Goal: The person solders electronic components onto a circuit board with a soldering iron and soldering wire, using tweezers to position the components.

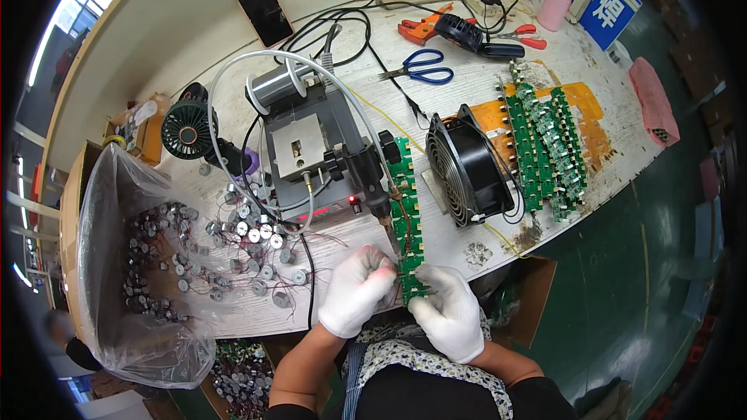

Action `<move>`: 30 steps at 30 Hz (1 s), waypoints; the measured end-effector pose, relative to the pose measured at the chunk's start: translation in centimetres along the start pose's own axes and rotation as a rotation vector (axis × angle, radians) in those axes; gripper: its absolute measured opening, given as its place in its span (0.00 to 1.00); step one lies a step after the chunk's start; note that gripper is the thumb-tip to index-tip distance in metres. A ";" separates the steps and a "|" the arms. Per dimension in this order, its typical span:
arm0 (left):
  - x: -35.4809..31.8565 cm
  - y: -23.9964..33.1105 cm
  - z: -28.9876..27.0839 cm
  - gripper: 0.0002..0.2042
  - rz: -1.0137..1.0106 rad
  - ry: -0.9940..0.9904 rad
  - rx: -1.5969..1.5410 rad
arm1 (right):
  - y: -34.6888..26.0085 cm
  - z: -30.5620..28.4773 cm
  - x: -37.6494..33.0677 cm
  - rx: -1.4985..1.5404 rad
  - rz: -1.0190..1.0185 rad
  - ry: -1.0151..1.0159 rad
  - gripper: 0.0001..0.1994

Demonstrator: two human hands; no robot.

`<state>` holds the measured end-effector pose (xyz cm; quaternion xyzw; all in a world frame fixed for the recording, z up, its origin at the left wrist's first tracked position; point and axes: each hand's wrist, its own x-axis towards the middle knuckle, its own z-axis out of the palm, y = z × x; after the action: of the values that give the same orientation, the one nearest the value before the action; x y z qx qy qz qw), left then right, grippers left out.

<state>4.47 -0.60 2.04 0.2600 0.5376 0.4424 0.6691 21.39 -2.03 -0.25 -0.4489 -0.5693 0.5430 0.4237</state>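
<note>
A long green circuit board strip point(416, 225) runs toward me under the tip of a soldering iron point(377, 201) clamped on a stand. My left hand point(354, 292), in a white glove, is closed in a pinch at the strip's left edge, near the iron's tip. What its fingertips hold is hidden. My right hand point(449, 313), also gloved in white, grips the near end of the strip from its right side with thumb and fingers. Left of the iron lie several small round motors point(267, 272) with thin red wires.
A grey soldering machine point(311, 128) carries a solder wire spool point(276, 89). To the right stand a black fan point(467, 167) and more circuit board strips point(545, 148). A plastic-lined box point(105, 264) opens onto the motors. Blue-handled scissors point(424, 68) and a phone point(264, 12) lie farther back.
</note>
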 end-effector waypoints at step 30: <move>0.5 0.8 1.2 0.06 0.106 0.167 0.141 | 0.8 0.5 0.5 0.184 0.019 0.015 0.21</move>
<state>5.36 0.37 2.82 0.2966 0.6068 0.4583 0.5777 20.81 -1.63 -1.05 -0.4173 -0.5095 0.5938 0.4622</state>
